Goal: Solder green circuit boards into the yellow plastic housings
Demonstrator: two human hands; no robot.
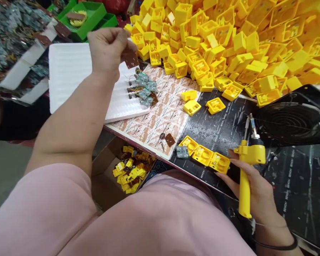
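Note:
My left hand (108,49) is raised over a white foam sheet (69,74), fingers pinched on a small brown circuit board (130,59). Below it on the foam's edge lie several green circuit boards (145,94) with thin wires. A yellow soldering gun (244,177), its metal tip pointing away from me, rests in the grip of my right hand (258,192). The thumb and a fingertip of that hand also touch the end of a row of open yellow cases (202,155). At the row's left end sits a grey-green board (182,152), beside a loose brown board (170,139).
Yellow cases (202,46) are heaped across the back. A black round-grilled fan (290,117) stands at the right. Green bins (93,17) and piled circuit boards (13,39) are at the far left. Below the table edge, a cardboard box (104,181) holds yellow cases.

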